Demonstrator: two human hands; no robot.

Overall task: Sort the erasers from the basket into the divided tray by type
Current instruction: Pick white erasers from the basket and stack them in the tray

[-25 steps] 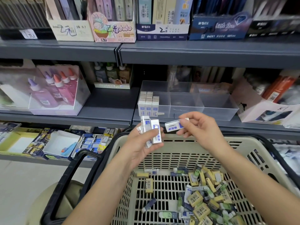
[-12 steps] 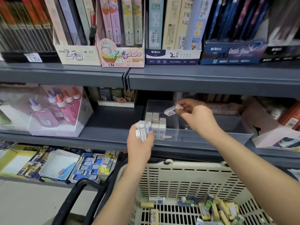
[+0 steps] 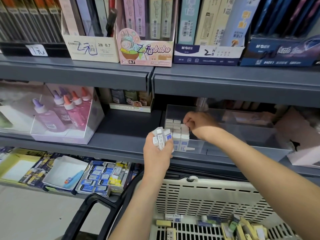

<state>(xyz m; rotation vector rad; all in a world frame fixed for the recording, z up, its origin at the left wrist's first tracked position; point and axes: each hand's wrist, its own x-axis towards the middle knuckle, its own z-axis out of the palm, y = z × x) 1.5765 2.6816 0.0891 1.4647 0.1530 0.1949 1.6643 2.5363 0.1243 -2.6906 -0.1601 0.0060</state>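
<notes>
1. In the head view, a bundle of erasers (image 3: 161,138) is held upright in the left hand (image 3: 156,154), with the fingers wrapped closely round it, in front of the shelf edge (image 3: 121,143) and above the basket (image 3: 207,196).
2. The right hand (image 3: 199,124) is reached into the leftmost compartment of the divided tray (image 3: 197,146). Its fingertips are curled down and narrowly pinched on the top of a white eraser (image 3: 185,126) at the right end of the standing block of erasers (image 3: 174,130).
3. Many mixed erasers (image 3: 242,226) are seen lying in the basket, so the sorting is judged far from finished.
4. The standing block could be toppled if the white eraser is pressed in at a slant or the knuckles are dragged across neighbouring tops on withdrawal.
5. An eraser could be shed from the bundle, since several are clamped in one fist. If one slips, it may be caught by the basket or lost to the floor beside it.
6. The tray could be pushed back on the shelf by a heavy push, because it is not seen to be braced.
</notes>
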